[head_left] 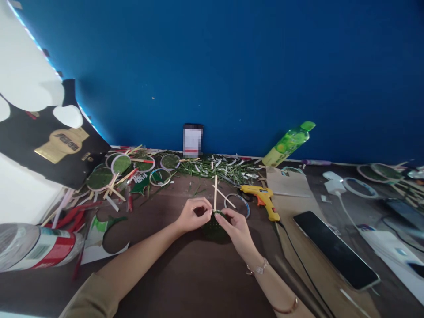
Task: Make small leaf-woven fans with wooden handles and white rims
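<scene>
Green disc sits between two equally near hands, right hand pinching its far edge, left hand pinching the near end of a stick pointing straight away.

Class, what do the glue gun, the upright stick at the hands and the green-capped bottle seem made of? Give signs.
Glue gun: probably hard plastic, smooth and evenly yellow. Upright stick: likely bare wood, matte, from its pale tan colour. Bottle: probably glossy plastic, suggested by light highlights.
</scene>
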Tool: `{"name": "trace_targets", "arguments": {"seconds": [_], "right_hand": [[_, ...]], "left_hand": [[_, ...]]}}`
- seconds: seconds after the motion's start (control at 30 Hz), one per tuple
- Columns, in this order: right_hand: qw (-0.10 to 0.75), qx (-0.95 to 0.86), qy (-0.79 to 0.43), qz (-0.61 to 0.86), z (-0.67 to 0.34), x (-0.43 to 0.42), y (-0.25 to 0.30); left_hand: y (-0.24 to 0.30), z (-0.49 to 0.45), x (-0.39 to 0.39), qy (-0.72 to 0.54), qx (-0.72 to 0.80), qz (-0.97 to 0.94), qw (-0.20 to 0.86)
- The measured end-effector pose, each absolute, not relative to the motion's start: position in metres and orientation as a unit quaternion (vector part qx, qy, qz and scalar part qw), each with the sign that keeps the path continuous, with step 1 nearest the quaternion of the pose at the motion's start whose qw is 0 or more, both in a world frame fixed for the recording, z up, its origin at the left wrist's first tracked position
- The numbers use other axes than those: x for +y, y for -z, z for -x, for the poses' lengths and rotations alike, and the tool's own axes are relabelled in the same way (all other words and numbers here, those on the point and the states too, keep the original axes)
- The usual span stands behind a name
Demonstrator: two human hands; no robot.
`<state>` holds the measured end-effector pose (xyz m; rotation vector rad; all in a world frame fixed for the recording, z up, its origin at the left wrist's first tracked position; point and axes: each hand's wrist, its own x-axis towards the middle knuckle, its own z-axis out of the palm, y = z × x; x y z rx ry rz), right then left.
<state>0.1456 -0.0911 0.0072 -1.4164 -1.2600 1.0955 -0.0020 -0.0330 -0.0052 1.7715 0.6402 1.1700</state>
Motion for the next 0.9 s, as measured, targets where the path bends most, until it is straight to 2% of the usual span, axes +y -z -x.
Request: {"name": "trace_targets", "arguments": {"seconds": [0.9], "right_hand": [[0.476,-0.501,-0.415,0.592,-0.1479,-0.0920,-0.0081]], "left_hand": [[0.0048,0.0019,-0.0340,-0.460,0.242,-0.738,0.429]]}}
